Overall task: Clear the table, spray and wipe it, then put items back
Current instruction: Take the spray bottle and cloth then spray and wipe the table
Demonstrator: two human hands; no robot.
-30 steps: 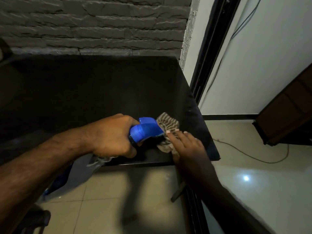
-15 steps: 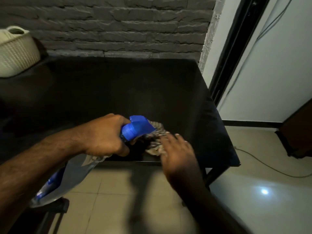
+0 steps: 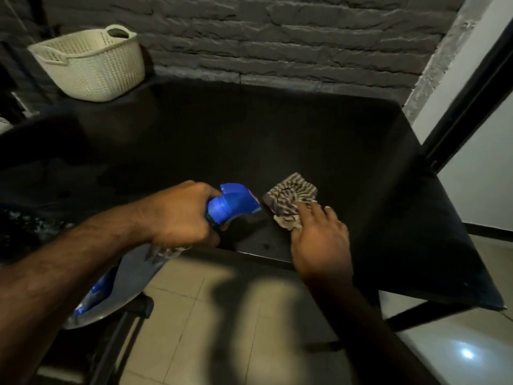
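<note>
The left hand (image 3: 180, 215) gripped the neck of the blue-headed spray bottle (image 3: 236, 202), fingers curled round it, nozzle pointing over the black table (image 3: 249, 140). The right hand (image 3: 319, 240) lay flat with straight fingers pressing the striped cloth (image 3: 288, 197) onto the table near its front edge. A cream woven basket (image 3: 91, 65) stood at the far left corner against the grey brick wall (image 3: 305, 37).

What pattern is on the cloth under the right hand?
Wavy dark-and-cream zebra-like stripes on the folded cloth, clearest in the head view.
</note>
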